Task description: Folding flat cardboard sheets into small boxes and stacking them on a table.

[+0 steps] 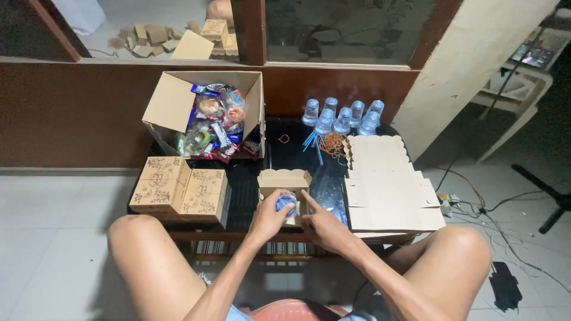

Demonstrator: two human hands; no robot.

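My left hand [269, 217] grips a small sealed plastic cup [286, 203] with a blue-tinted top, held over a small open cardboard box [284, 179] on the dark glass table [250, 190]. My right hand [321, 224] rests on the box's right front corner with the index finger stretched toward the cup. The box's lid flap stands up behind the cup.
A large open carton of wrapped snacks [217, 122] stands at the back left. Two closed printed boxes [178, 189] sit front left. Several sealed water cups [342, 116], straws and rubber bands [332, 142] lie behind. Flat unfolded boxes [386, 190] are stacked at right. My knees flank the table.
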